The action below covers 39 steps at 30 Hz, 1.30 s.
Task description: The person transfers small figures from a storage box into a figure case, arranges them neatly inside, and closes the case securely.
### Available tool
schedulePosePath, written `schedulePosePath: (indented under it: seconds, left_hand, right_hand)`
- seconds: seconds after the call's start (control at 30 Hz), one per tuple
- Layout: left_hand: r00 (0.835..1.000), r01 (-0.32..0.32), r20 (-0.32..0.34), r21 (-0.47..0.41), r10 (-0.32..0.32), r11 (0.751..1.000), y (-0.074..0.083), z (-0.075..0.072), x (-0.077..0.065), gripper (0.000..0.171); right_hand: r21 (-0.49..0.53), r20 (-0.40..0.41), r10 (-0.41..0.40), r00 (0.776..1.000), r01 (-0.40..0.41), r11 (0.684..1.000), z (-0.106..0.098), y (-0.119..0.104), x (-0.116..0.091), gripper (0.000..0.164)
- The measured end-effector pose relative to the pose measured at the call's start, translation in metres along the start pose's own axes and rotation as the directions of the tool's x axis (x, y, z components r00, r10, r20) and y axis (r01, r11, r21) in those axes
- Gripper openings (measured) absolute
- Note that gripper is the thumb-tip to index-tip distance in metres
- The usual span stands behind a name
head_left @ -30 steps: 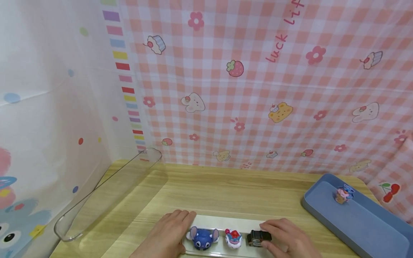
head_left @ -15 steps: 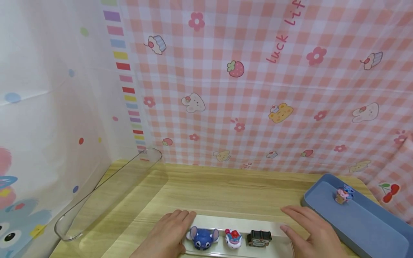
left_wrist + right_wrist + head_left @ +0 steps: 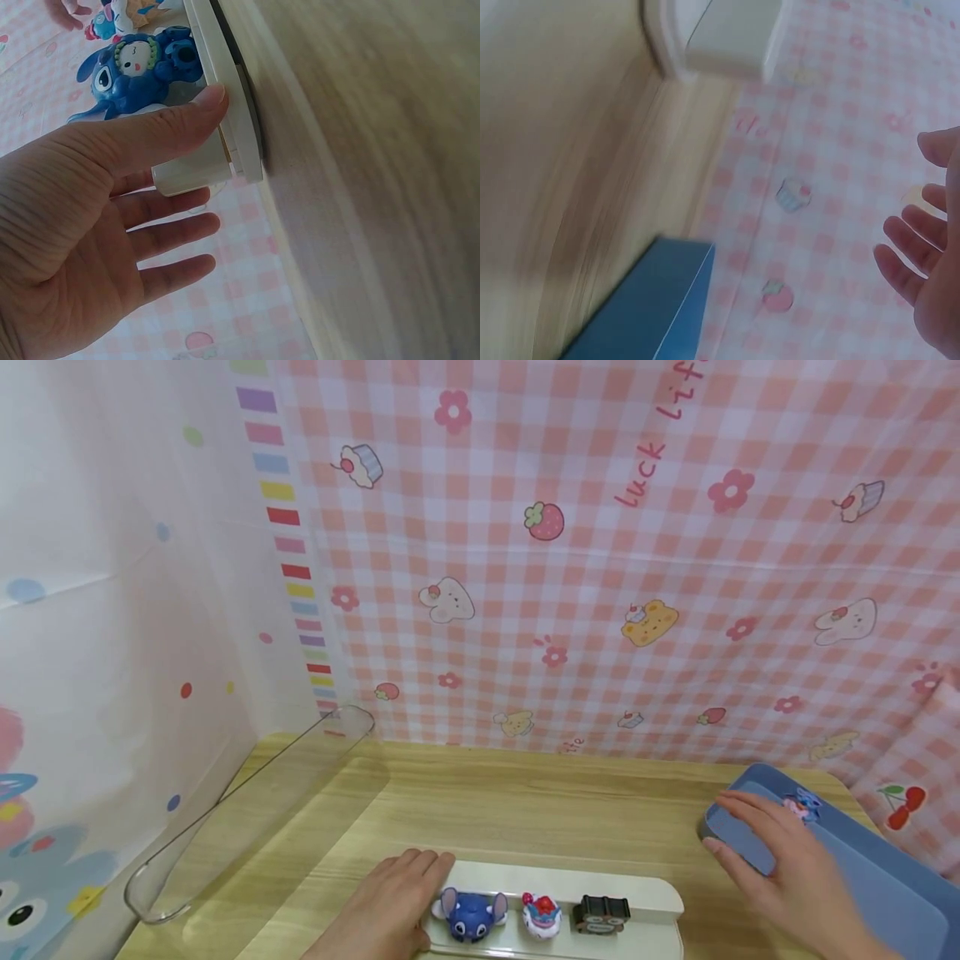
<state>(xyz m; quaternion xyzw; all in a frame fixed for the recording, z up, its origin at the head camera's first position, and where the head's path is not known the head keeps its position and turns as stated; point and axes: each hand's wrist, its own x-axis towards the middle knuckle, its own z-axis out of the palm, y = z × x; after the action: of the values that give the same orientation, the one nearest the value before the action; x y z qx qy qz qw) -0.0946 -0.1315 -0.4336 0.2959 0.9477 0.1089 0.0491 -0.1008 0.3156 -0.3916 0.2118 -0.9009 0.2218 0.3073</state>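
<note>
A white display base (image 3: 570, 878) lies at the front of the table in the head view. On it stand a blue big-eared figurine (image 3: 474, 917), a white cupcake-like figurine (image 3: 542, 917) with red on top, and a dark brown blocky figurine (image 3: 602, 915). My left hand (image 3: 393, 902) grips the base's left end. The left wrist view shows its thumb on the front edge of the base (image 3: 225, 82), fingers behind. Holding nothing, my right hand (image 3: 795, 877) is over the left side of a blue-grey tray (image 3: 892, 893). A small blue-and-pink figurine (image 3: 804, 806) in the tray is partly hidden by that hand.
A clear plastic cover (image 3: 258, 769) stands at the table's left side. Wood-grain tabletop (image 3: 540, 802) lies between it and the tray. A pink checkered cloth (image 3: 570, 568) hangs behind the table, and a white patterned cloth (image 3: 112, 635) hangs at the left.
My right hand has left the brown blocky figurine and moved right, to over the tray. The left hand stays on the base.
</note>
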Motion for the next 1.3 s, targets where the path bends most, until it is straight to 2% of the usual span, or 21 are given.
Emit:
schedulePosePath:
  seconds: [0.3,0.47,0.6,0.73,0.8,1.0,1.23,1.3]
  left_hand:
    - [1.000,0.005,0.005,0.009,-0.005,1.000,0.001,-0.001,0.000,0.084]
    - [1.000,0.003,-0.002,0.011,-0.003,1.000,0.000,0.000,-0.001,0.084]
    - [1.000,0.001,-0.012,0.009,-0.001,1.000,0.000,0.000,-0.001,0.084]
    - [1.000,0.000,-0.009,0.007,0.000,1.000,0.000,0.000,-0.002,0.084]
    - [1.000,0.005,-0.001,0.001,-0.005,1.000,0.001,-0.001,-0.001,0.084]
    - [1.000,0.021,0.007,0.000,-0.021,1.000,0.002,-0.001,-0.001,0.083]
    - [0.999,0.031,0.011,0.001,-0.031,1.000,0.002,-0.001,-0.001,0.083]
    - [0.999,0.036,0.019,-0.001,-0.036,0.999,0.003,-0.001,-0.001,0.083]
  right_hand:
    - [-0.135,-0.010,0.050,0.999,-0.051,0.989,-0.016,0.036,0.007,0.067]
    - [-0.117,0.042,0.115,0.993,-0.109,0.987,-0.020,0.058,0.010,0.068]
    - [-0.099,0.095,0.179,0.979,-0.170,0.980,-0.020,0.077,0.011,0.070]
    - [-0.161,0.140,0.227,0.964,-0.204,0.966,-0.020,0.095,0.011,0.075]
    - [-0.200,0.172,0.263,0.949,-0.228,0.953,-0.020,0.103,0.011,0.081]
    - [-0.307,0.286,0.395,0.873,-0.307,0.901,-0.020,0.126,0.009,0.097]
    - [-0.370,0.371,0.492,0.788,-0.360,0.856,-0.023,0.145,0.007,0.100]
    - [-0.377,0.386,0.503,0.773,-0.365,0.851,-0.023,0.149,0.007,0.098]
